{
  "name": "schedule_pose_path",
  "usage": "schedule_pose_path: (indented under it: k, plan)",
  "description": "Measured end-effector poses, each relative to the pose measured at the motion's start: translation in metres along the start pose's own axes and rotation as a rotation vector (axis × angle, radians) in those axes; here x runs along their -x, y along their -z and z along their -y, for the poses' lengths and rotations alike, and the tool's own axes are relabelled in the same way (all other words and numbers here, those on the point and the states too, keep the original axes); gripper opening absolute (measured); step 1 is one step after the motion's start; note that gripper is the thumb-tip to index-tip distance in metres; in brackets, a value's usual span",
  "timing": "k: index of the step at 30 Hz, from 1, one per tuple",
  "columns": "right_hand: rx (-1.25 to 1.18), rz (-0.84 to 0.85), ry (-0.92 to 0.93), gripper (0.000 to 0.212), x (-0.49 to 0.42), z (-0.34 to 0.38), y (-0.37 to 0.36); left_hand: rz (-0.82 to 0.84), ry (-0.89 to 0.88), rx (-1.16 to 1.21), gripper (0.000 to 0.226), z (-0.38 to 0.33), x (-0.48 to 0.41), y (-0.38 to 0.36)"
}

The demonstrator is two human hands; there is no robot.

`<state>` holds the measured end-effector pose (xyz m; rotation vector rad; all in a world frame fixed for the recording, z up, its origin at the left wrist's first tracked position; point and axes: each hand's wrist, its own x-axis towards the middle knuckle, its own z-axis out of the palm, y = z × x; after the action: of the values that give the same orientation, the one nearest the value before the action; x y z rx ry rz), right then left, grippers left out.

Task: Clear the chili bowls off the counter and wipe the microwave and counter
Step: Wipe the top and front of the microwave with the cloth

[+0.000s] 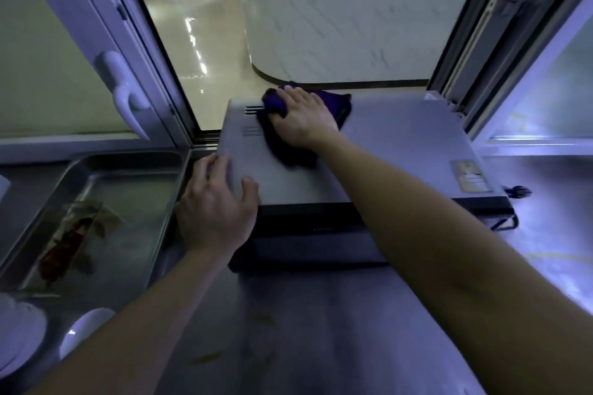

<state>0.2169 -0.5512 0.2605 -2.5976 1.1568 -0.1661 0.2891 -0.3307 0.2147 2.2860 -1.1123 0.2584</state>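
A dull grey stainless-steel counter [321, 330] fills the lower half of the frame, with faint brownish smears near the bottom centre. On it, at centre, stands a grey box-shaped microwave [385, 151] with a black front edge; vent slots show at the upper left of its top. Behind it, an open window frames a glossy pale tiled floor [199, 26] with light reflections and a curved white marble-patterned service counter [337, 19] with a dark base strip. A white window sash with a curved white handle [123, 90] fills the upper left; another pale frame runs down the upper right.

The right hand [301, 119] lies palm-down with fingers spread flat, pressing a dark purple cloth [333, 102] against the microwave's top near its far left corner. The left hand [215, 205] clasps the near left corner of the microwave, fingers curled over the side edge and thumb resting on top.

At lower left, a rectangular stainless-steel tray [154, 170] sits just beside the microwave, holding a crumpled clear packet with red contents [73, 234]. Below it, at the frame's lower left edge, are two white round bowls [83, 330], partly cut off.

A tan sticker [470, 176] sits on the microwave's right near corner; its printing is too blurred to read. A black power cord [513, 202] trails off at the right.
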Motion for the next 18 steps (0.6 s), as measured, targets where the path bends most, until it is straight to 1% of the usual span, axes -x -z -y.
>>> schedule_pose_path:
  k: [3, 5, 6, 7, 8, 9, 10, 12, 14, 15, 16, 17, 18]
  plan:
    - [0.041, -0.12, -0.325, 0.075, 0.047, -0.132, 0.037, 0.013, -0.005, 0.01, 0.06, -0.002, 0.003, 0.0]
    - [0.064, -0.178, -0.494, 0.082, 0.076, -0.194, 0.054, 0.016, -0.021, 0.012, 0.061, -0.003, 0.003, 0.0]
    - [0.083, -0.201, -0.547, 0.084, 0.078, -0.205, 0.056, 0.013, -0.022, 0.01, 0.061, -0.003, 0.002, -0.001]
    - [0.111, -0.213, -0.584, 0.086, 0.073, -0.2, 0.052, 0.005, -0.016, 0.009, 0.061, -0.003, 0.002, -0.002]
    - [0.129, -0.216, -0.594, 0.086, 0.064, -0.18, 0.046, -0.006, -0.01, 0.012, 0.06, -0.004, 0.002, -0.002]
    - [0.13, -0.2, -0.558, 0.085, 0.051, -0.15, 0.038, -0.018, -0.006, 0.023, 0.06, -0.003, 0.003, -0.002]
    - [0.11, -0.178, -0.467, 0.082, 0.039, -0.112, 0.028, -0.029, 0.0, 0.04, 0.06, -0.002, 0.003, -0.002]
    - [0.02, -0.098, -0.217, 0.078, 0.02, -0.026, 0.004, -0.045, 0.026, 0.082, 0.06, -0.002, 0.001, -0.002]
    - [-0.038, 0.019, -0.004, 0.077, 0.023, 0.05, -0.016, -0.051, 0.061, 0.11, 0.059, -0.003, 0.001, -0.003]
    - [-0.055, 0.053, 0.068, 0.076, 0.033, 0.068, -0.02, -0.062, 0.071, 0.117, 0.058, -0.003, 0.002, -0.003]
    - [-0.065, 0.065, 0.101, 0.074, 0.042, 0.068, -0.02, -0.074, 0.073, 0.125, 0.056, -0.003, 0.002, -0.003]
    - [-0.084, 0.064, 0.092, 0.074, 0.052, 0.053, -0.016, -0.079, 0.069, 0.133, 0.054, -0.003, 0.002, -0.003]
    - [-0.074, 0.041, 0.04, 0.073, 0.063, 0.026, -0.009, -0.074, 0.062, 0.137, 0.051, -0.003, 0.003, -0.003]
